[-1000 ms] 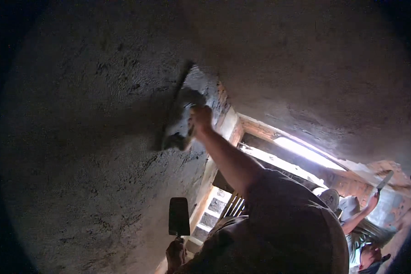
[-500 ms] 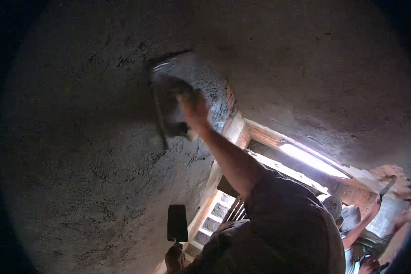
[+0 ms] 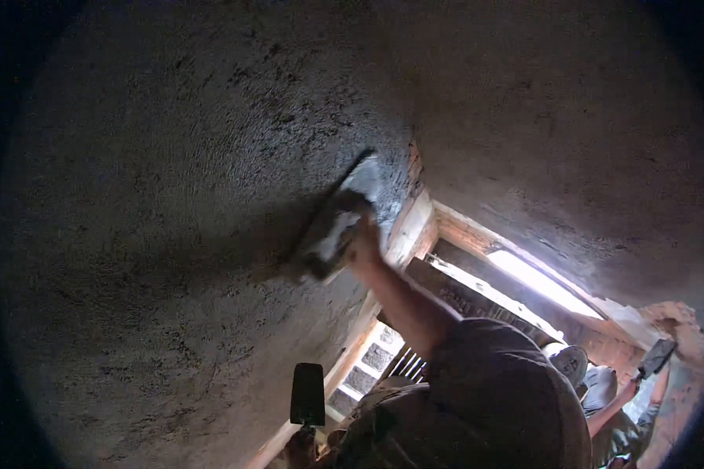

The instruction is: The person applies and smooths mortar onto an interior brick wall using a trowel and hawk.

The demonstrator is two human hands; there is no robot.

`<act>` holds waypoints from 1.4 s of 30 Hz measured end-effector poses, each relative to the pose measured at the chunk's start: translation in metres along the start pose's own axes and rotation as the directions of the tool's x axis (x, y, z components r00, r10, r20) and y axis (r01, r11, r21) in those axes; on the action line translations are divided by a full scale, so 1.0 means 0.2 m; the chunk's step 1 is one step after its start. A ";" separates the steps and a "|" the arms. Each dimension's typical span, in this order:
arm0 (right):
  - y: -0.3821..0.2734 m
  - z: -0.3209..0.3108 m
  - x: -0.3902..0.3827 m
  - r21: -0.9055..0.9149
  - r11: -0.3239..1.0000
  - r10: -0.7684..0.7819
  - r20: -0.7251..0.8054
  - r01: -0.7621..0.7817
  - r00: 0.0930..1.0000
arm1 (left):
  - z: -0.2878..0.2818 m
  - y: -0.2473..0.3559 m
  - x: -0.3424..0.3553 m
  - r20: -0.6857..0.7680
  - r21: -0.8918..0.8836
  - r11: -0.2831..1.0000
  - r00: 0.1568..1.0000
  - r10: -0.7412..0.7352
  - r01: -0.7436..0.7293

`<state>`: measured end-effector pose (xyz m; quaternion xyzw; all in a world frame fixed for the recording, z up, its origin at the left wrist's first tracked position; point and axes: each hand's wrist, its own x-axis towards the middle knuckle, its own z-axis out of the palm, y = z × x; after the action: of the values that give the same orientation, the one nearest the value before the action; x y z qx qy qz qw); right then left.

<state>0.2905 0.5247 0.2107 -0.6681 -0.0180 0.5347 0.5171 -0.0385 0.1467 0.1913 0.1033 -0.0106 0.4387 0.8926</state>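
Observation:
My right hand (image 3: 364,244) is closed around the handle of a plastering float (image 3: 365,178), with the bare forearm rising from the lower middle. The float's broad flat face lies at or close against the rough grey plastered wall (image 3: 211,180), near the corner edge; motion blurs it, and I cannot tell whether its whole face touches. My left hand (image 3: 299,447), low in the picture and dim, grips a trowel (image 3: 307,395). Its dark rectangular blade points upward, apart from the wall. Fresh plaster around the float looks wet and ridged.
A wood-framed opening (image 3: 414,223) with a bright gap (image 3: 544,283) runs along the right of the wall. At the lower right, a co-worker in a cap (image 3: 569,363) holds up another trowel (image 3: 657,358) by a partly bare patch of wall. A plastered surface (image 3: 555,141) spans the upper right.
My right hand has swept the float down and right along the wall toward the corner edge, and it now appears narrower. My left hand's trowel dips slightly. The co-worker's trowel has turned and lowered.

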 end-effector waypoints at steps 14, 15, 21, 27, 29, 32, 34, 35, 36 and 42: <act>-0.73 0.38 0.08 -0.371 0.757 -0.466 0.272 0.538 0.842 | -0.18 -0.16 -0.32 0.184 -0.253 0.957 0.964 0.192 -0.142; -0.71 0.20 0.19 -0.175 0.873 -0.436 0.138 0.455 0.889 | -0.09 -0.12 -0.18 0.037 0.259 0.957 0.989 -0.144 0.130; -0.07 -0.07 0.18 -0.053 0.952 -0.286 0.206 0.302 0.936 | 0.30 0.11 0.33 -0.836 0.527 -0.426 0.539 -0.104 0.735; 0.11 0.24 -0.31 -0.406 0.903 -0.007 0.320 0.143 0.947 | 0.28 0.19 0.50 -0.872 0.481 -0.309 0.484 -0.073 0.820; -0.17 0.30 -0.36 -0.503 0.854 0.100 0.412 0.134 0.906 | 0.22 0.21 0.53 -0.872 0.485 -0.267 0.482 -0.083 0.832; -0.15 0.26 -0.07 -0.480 0.540 -0.558 0.411 0.692 0.721 | 0.21 0.21 0.61 -0.881 0.473 -0.211 0.464 -0.092 0.856; -0.31 0.19 0.11 -0.375 0.708 -0.505 0.323 0.598 0.800 | 0.22 0.23 0.62 -0.897 0.442 -0.165 0.436 -0.071 0.882; -0.44 0.17 0.10 -0.323 0.841 -0.374 0.230 0.433 0.898 | 0.23 0.24 0.62 -0.903 0.430 -0.141 0.425 -0.063 0.892; -0.45 0.12 0.13 -0.199 0.841 -0.485 0.138 0.504 0.864 | 0.25 0.24 0.67 -0.903 0.429 -0.122 0.423 -0.073 0.895; -0.16 -0.17 0.28 -0.380 0.676 -0.625 0.157 0.631 0.764 | 0.37 0.24 0.80 -0.920 0.382 -0.001 0.381 -0.091 0.924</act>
<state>0.3557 0.5496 0.1899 -0.7104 -0.3616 0.3128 0.5165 0.0284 0.2858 0.2891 0.4148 0.6131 -0.0652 0.6692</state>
